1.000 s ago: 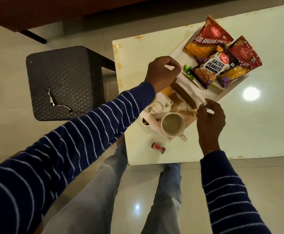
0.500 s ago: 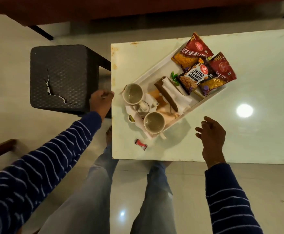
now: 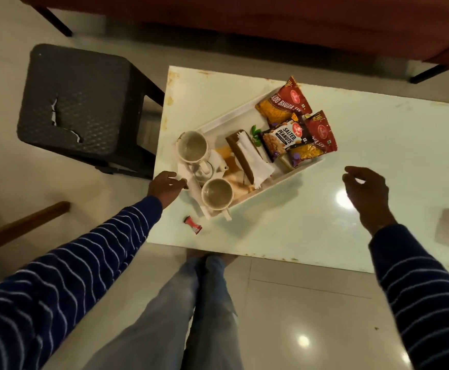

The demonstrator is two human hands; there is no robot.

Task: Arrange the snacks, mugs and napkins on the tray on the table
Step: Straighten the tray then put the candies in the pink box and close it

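- You have two mugs (image 3: 192, 147) (image 3: 217, 194).
- You have three snack packs (image 3: 283, 103) (image 3: 284, 139) (image 3: 315, 138).
- You have one tray (image 3: 226, 122).
- You have one pile of white napkins (image 3: 255, 162).
- You have one small red wrapper (image 3: 192, 224).

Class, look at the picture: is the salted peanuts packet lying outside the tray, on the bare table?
No. The salted peanuts packet lies inside the white tray, between two red snack packets at its far end.

Glossy table (image 3: 311, 222) — shiny foil snack packets (image 3: 284, 102), glazed ceramic mugs (image 3: 191, 148), matt woven-textured stool (image 3: 84, 102)
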